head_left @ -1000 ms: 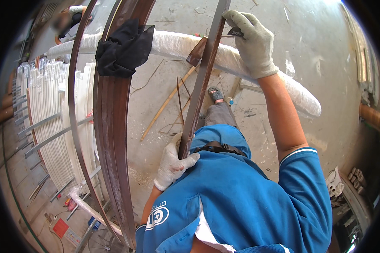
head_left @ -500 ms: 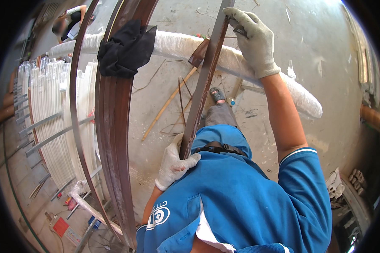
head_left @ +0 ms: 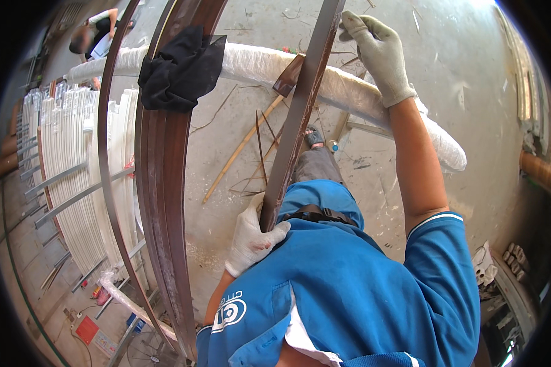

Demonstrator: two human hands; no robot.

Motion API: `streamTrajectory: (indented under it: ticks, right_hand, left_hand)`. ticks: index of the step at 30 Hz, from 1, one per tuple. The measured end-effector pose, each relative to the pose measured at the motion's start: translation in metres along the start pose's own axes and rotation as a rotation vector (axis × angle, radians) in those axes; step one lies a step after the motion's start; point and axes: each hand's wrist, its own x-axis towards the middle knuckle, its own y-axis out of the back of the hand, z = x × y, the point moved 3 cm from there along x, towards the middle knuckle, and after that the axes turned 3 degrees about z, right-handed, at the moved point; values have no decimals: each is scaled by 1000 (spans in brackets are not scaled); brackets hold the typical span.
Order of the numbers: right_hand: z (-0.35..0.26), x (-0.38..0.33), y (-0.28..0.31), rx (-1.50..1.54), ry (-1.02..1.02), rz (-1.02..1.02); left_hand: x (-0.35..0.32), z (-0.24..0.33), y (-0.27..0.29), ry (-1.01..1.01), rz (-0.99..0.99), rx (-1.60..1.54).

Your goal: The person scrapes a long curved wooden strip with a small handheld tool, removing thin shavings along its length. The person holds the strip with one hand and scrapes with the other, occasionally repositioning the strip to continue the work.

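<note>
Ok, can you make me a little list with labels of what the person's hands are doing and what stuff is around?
Left hand: gloved, gripping the lower end of the long brown strip
Right hand: gloved, touching the strip's upper part
Strip: tilted, leaning across a white wrapped bar
Black cloth: draped over curved brown strips
Far left: rows of white strips
Floor: grey concrete with thin scraps
Top left: another person

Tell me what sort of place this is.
Probably a workshop for long metal or wood profiles: brown strips leaning on a wrapped rail, stacked white profiles, and offcuts on the concrete floor.
</note>
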Motion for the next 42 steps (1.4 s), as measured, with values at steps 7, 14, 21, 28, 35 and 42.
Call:
streamTrajectory:
  ticks: [7,14,21,28,35,42]
  right_hand:
    - [4,9,-15,434,-419,-280]
    - [14,8,-10,610,-458,-389]
    - [28,9,-13,709,-322,-430]
    - [20,6,-13,599,-275,-483]
    - [-2,5,-30,329,71,-30]
    - [-3,32,-45,475,-146,55]
  left_hand:
    - [1,-3,-5,-142,125,167]
    - [2,-3,-6,-62,86,131]
    - [3,-3,-7,-76,58,74]
    - [3,-8,-6,24,-14,19]
    - [3,-11,-14,-23,61,65]
    - [6,-12,-11,18,12,10]
